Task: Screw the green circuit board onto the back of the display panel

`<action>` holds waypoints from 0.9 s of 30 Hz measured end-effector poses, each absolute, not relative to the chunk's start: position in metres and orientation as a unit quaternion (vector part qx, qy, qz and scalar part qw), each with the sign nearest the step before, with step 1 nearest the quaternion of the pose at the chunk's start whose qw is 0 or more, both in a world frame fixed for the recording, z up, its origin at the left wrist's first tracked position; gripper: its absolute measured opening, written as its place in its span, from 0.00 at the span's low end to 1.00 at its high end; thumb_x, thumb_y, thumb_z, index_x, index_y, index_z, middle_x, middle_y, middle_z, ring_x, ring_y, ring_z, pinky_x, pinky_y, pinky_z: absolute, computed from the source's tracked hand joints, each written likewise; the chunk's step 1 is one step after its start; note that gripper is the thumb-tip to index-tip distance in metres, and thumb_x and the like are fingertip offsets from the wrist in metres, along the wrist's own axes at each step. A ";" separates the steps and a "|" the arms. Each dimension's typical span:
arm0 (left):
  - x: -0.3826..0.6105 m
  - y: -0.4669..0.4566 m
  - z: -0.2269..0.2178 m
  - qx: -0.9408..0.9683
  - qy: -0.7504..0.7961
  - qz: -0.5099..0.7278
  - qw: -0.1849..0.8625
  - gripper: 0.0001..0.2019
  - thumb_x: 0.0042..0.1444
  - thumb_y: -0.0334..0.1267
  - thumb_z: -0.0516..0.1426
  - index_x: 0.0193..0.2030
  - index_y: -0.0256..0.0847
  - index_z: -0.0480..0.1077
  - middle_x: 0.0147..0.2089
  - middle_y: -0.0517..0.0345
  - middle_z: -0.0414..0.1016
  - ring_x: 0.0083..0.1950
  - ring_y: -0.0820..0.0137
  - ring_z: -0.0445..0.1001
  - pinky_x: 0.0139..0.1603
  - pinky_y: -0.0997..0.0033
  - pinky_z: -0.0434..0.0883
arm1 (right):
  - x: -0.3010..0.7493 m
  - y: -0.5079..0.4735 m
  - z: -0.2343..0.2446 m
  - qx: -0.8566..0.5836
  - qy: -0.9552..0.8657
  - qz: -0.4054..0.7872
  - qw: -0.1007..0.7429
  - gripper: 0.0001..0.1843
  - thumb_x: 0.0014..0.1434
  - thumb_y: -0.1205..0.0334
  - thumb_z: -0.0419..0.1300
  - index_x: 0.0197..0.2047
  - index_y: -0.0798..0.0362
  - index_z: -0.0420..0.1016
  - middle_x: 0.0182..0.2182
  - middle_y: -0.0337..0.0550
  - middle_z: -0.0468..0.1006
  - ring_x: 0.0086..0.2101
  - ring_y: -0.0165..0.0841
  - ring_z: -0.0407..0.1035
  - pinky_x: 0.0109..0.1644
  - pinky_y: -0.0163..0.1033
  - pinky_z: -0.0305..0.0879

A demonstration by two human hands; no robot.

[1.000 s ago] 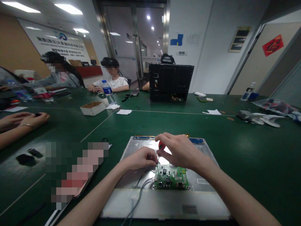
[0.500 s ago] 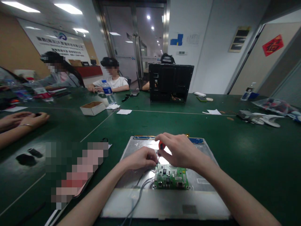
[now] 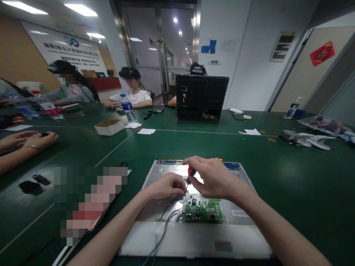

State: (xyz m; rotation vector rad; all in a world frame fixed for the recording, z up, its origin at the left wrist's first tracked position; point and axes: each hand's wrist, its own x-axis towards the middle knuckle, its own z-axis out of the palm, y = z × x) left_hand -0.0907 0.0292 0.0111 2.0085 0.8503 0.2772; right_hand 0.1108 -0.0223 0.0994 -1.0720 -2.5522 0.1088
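Note:
A green circuit board [image 3: 202, 210] lies on the metal back of a flat display panel [image 3: 172, 240] in front of me. My right hand [image 3: 210, 177] grips a screwdriver [image 3: 190, 172] by its red and black handle, its thin shaft pointing down at the board's upper left corner. Close beside the tip, my left hand [image 3: 166, 185] has its thumb and fingers pinched together; whatever they hold is too small to make out. Grey cables [image 3: 165, 231] run from the board's left side over the panel's lower edge. A blue strip board [image 3: 232, 166] lines the panel's far edge.
A black monitor housing [image 3: 202, 98] stands at the back. Left of it are a white box [image 3: 109, 128] and a water bottle [image 3: 127, 109]. Another person's hands [image 3: 36, 142] rest at the left, above small black parts [image 3: 31, 187]. Metal brackets [image 3: 302, 139] lie at right.
The screwdriver's handle has turned and tilted slightly in my right hand, showing more of its side. My left hand stays in place.

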 end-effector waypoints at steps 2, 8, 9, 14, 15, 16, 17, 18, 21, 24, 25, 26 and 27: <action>-0.091 0.029 0.011 0.815 0.351 0.106 0.449 0.02 0.47 0.30 0.59 0.29 0.37 0.74 0.26 0.63 0.72 0.29 0.73 0.68 0.33 0.75 0.64 | 0.110 -0.021 0.098 -0.391 -0.901 0.024 0.184 0.16 0.58 0.63 0.53 0.50 0.53 0.65 0.38 0.43 0.76 0.31 0.30 0.67 0.29 0.36 0.52; -0.091 0.028 0.011 0.811 0.361 0.110 0.446 0.03 0.47 0.31 0.59 0.30 0.36 0.73 0.25 0.63 0.71 0.29 0.72 0.68 0.30 0.75 0.63 | 0.109 -0.020 0.096 -0.395 -0.901 -0.012 0.178 0.11 0.60 0.53 0.55 0.43 0.50 0.69 0.35 0.39 0.76 0.27 0.29 0.66 0.26 0.36 0.45; -0.091 0.028 0.011 0.812 0.363 0.110 0.444 0.03 0.47 0.31 0.59 0.29 0.36 0.73 0.25 0.63 0.70 0.28 0.72 0.67 0.30 0.75 0.62 | 0.109 -0.021 0.096 -0.392 -0.902 -0.006 0.183 0.13 0.60 0.54 0.55 0.45 0.51 0.68 0.35 0.40 0.76 0.28 0.29 0.66 0.27 0.36 0.46; -0.090 0.028 0.011 0.819 0.350 0.118 0.439 0.02 0.46 0.30 0.58 0.28 0.37 0.73 0.27 0.62 0.72 0.30 0.72 0.68 0.32 0.75 0.63 | 0.110 -0.023 0.098 -0.374 -0.908 0.041 0.187 0.19 0.56 0.65 0.54 0.52 0.54 0.63 0.40 0.44 0.76 0.32 0.31 0.68 0.30 0.36 0.53; -0.090 0.028 0.011 0.820 0.347 0.119 0.440 0.02 0.46 0.30 0.58 0.28 0.37 0.73 0.27 0.62 0.72 0.31 0.72 0.68 0.32 0.75 0.64 | 0.110 -0.023 0.098 -0.375 -0.907 0.043 0.185 0.20 0.55 0.66 0.53 0.52 0.54 0.63 0.41 0.44 0.76 0.33 0.31 0.69 0.31 0.36 0.54; -0.090 0.028 0.012 0.819 0.345 0.119 0.442 0.02 0.46 0.31 0.58 0.28 0.37 0.73 0.27 0.62 0.72 0.31 0.72 0.68 0.32 0.75 0.64 | 0.110 -0.023 0.097 -0.377 -0.906 0.043 0.186 0.19 0.56 0.66 0.53 0.52 0.54 0.64 0.41 0.44 0.76 0.33 0.31 0.69 0.31 0.36 0.54; -0.090 0.028 0.012 0.819 0.346 0.121 0.442 0.02 0.46 0.31 0.59 0.28 0.37 0.73 0.27 0.62 0.72 0.31 0.72 0.68 0.32 0.75 0.64 | 0.109 -0.022 0.097 -0.381 -0.904 0.042 0.187 0.19 0.56 0.65 0.53 0.52 0.53 0.64 0.41 0.44 0.76 0.33 0.32 0.69 0.31 0.36 0.54; -0.090 0.028 0.012 0.818 0.347 0.121 0.443 0.02 0.46 0.31 0.59 0.28 0.37 0.73 0.27 0.62 0.72 0.31 0.72 0.68 0.32 0.75 0.64 | 0.109 -0.021 0.096 -0.384 -0.903 0.038 0.189 0.18 0.57 0.64 0.54 0.51 0.52 0.64 0.41 0.43 0.77 0.33 0.32 0.69 0.31 0.36 0.53; -0.090 0.027 0.013 0.811 0.354 0.120 0.451 0.02 0.46 0.32 0.59 0.28 0.37 0.73 0.26 0.62 0.72 0.30 0.72 0.68 0.33 0.74 0.64 | 0.108 -0.019 0.094 -0.398 -0.898 0.013 0.186 0.12 0.60 0.59 0.55 0.47 0.51 0.66 0.37 0.41 0.78 0.30 0.31 0.69 0.29 0.35 0.49; -0.090 0.027 0.012 0.805 0.356 0.118 0.460 0.03 0.46 0.31 0.59 0.29 0.36 0.73 0.26 0.62 0.72 0.29 0.71 0.68 0.32 0.74 0.64 | 0.109 -0.019 0.095 -0.409 -0.895 -0.002 0.177 0.11 0.61 0.53 0.54 0.41 0.51 0.68 0.33 0.39 0.78 0.28 0.29 0.68 0.28 0.35 0.47; -0.091 0.028 0.011 0.805 0.355 0.119 0.460 0.03 0.46 0.31 0.58 0.29 0.36 0.73 0.26 0.62 0.72 0.30 0.71 0.68 0.32 0.74 0.64 | 0.109 -0.019 0.095 -0.408 -0.895 0.002 0.180 0.11 0.61 0.52 0.54 0.40 0.51 0.68 0.33 0.39 0.77 0.28 0.29 0.67 0.28 0.35 0.47; -0.091 0.028 0.011 0.807 0.352 0.121 0.459 0.02 0.46 0.31 0.58 0.28 0.36 0.73 0.27 0.62 0.72 0.30 0.71 0.69 0.32 0.74 0.64 | 0.110 -0.020 0.096 -0.403 -0.896 0.010 0.185 0.12 0.61 0.52 0.54 0.42 0.51 0.68 0.34 0.39 0.77 0.29 0.30 0.68 0.28 0.35 0.48; -0.091 0.028 0.010 0.809 0.349 0.123 0.456 0.02 0.46 0.31 0.58 0.28 0.37 0.73 0.27 0.62 0.72 0.30 0.71 0.68 0.32 0.74 0.64 | 0.110 -0.020 0.097 -0.395 -0.898 0.022 0.192 0.13 0.61 0.53 0.54 0.44 0.52 0.68 0.35 0.40 0.77 0.30 0.30 0.68 0.29 0.36 0.50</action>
